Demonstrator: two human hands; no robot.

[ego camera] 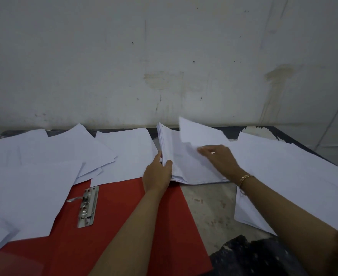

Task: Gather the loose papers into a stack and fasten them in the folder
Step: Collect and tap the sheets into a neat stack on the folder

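A red folder (124, 226) lies open on the table with its metal clip (88, 206) near the left middle. My left hand (158, 174) grips the near left edge of a thick stack of white papers (184, 166), which is tilted up at the left. My right hand (220, 158) rests on top of that stack and pinches a single white sheet (200, 134) that is lifted at the far end. Loose white sheets (34, 176) lie scattered to the left, partly over the folder.
More white sheets (293, 176) cover the table's right side. A stained white wall (164, 66) rises right behind the table. Bare worn tabletop (210, 206) shows between the folder and the right sheets. Dark patterned cloth (253, 257) lies at the near edge.
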